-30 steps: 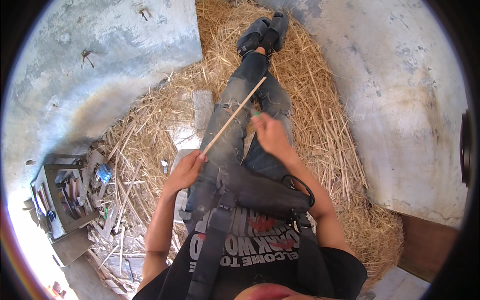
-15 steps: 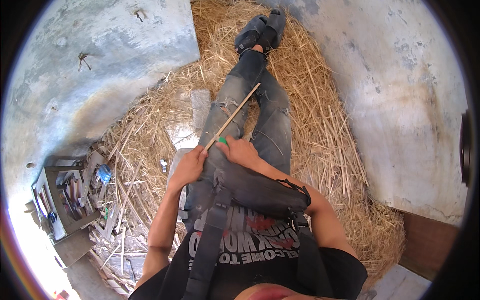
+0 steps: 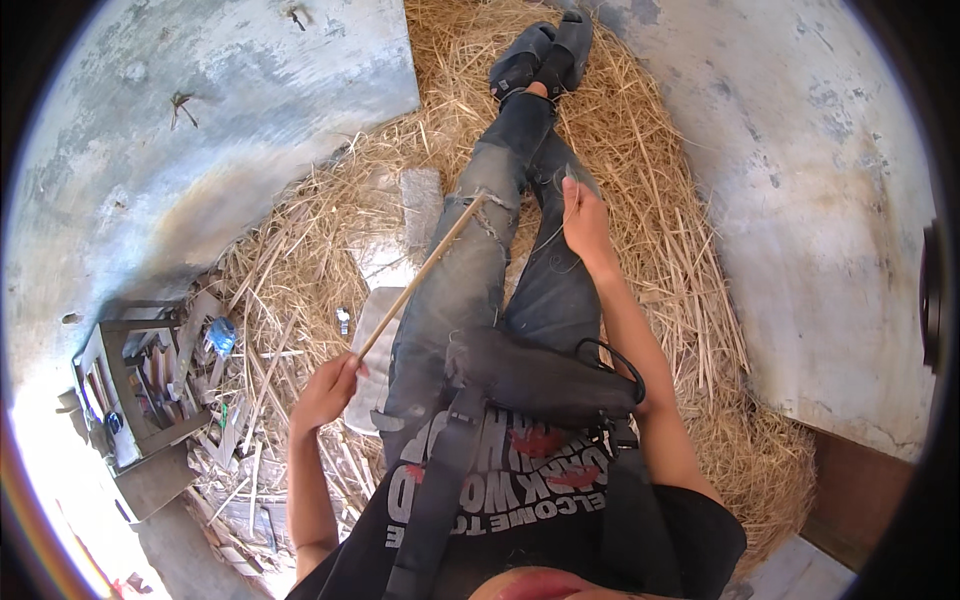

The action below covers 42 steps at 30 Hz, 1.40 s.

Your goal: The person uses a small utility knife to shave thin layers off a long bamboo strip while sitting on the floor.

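Observation:
My left hand is closed around the lower end of a long, thin wooden stick. The stick slants up to the right across my left thigh, with its far end near the torn knee of my jeans. Over my right leg, well apart from the stick, my right hand is closed on what looks like a small knife. Only a thin greyish tip of it shows past the thumb; the fingers hide the handle.
Straw and wood strips cover the floor around my legs. A wooden box of odds and ends stands at the left, beside a crumpled blue plastic piece. Bare walls rise on both sides. A black pouch lies across my lap.
My right hand has moved forward and right, off the stick, and its green handle no longer shows. My left hand has drawn the stick back toward me and left.

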Tool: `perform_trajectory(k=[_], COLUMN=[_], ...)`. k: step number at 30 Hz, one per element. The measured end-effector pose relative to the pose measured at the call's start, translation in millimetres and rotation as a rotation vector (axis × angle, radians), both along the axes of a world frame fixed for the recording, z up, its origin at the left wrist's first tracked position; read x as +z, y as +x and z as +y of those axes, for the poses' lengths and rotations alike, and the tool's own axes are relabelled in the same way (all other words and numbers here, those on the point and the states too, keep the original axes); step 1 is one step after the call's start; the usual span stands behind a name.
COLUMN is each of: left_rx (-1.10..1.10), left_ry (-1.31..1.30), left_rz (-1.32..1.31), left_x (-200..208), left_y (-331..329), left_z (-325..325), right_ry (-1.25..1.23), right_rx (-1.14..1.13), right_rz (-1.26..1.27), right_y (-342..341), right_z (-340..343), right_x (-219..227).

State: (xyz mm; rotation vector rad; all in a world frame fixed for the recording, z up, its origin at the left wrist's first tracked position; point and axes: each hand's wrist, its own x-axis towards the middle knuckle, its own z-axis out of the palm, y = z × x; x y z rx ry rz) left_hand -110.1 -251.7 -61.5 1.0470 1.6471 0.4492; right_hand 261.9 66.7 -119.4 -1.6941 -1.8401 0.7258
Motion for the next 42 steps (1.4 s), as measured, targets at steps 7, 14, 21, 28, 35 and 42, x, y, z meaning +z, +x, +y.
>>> perform_trajectory(k=[7,14,21,28,35,42], left_rx=[-0.097,-0.182,-0.213,-0.148,-0.127,-0.248], left_ry=[0.410,0.441,0.303,0.231,0.322,0.339], left_rz=[0.179,0.328,0.409,0.382,0.441,0.579], left_x=[-49.7,-52.0,-17.0,20.3,-18.1,-47.3], left_y=[62.4,89.1,67.4,-6.1,7.2,17.6], left_z=[84.8,114.0,68.1,-13.2,-0.2,29.0], right_ry=[-0.163,-0.265,-0.172,0.087,-0.126,-0.184], right_rx=[0.397,0.648,0.421,-0.052,0.036,0.174], right_rz=[-0.016,-0.168,-0.132,-0.089,0.212,0.055], right_y=[-51.9,-85.5,-61.1,19.1,20.6,-29.9], right_z=[-81.0,-109.8,-73.2,-6.8,-19.2,-47.3], right_x=[18.5,5.1,-20.6,-21.8,4.2,13.2])
